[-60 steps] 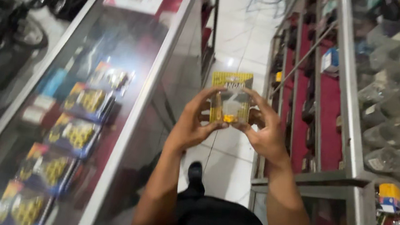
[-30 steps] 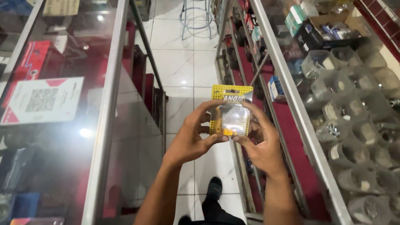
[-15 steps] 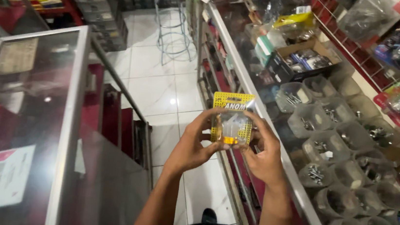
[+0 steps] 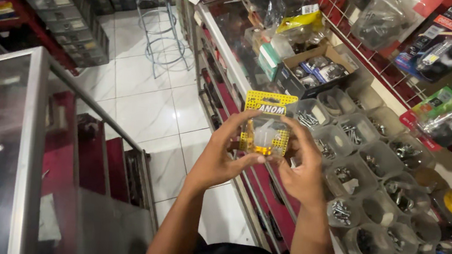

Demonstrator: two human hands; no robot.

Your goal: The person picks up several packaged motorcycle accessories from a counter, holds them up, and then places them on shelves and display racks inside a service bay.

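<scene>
Hands meet at chest height over the aisle, both grasping one small blister pack with a yellow card back and clear bubble front. Left hand clasps the pack's left edge, thumb across the lower front, fingers curled behind. Right hand clasps the right edge, fingers bent around its side. Pack is upright, its yellow header uppermost, with an amber-coloured item inside the bubble; what the item is cannot be told.

Below the pack: white tiled floor of the aisle. Left of the pack: glass display case with a metal frame and red shelves inside. Right of the pack, just beside the right hand: bench carrying rows of cut clear plastic cups that hold screws and small metal parts. Beyond the pack on that bench: open cardboard box of packaged parts, with bagged goods behind it. Farther right of the pack: hanging carded packages on a wall rack. Far beyond the pack, up the aisle: metal stool, with grey drawer cabinets to its left.
</scene>
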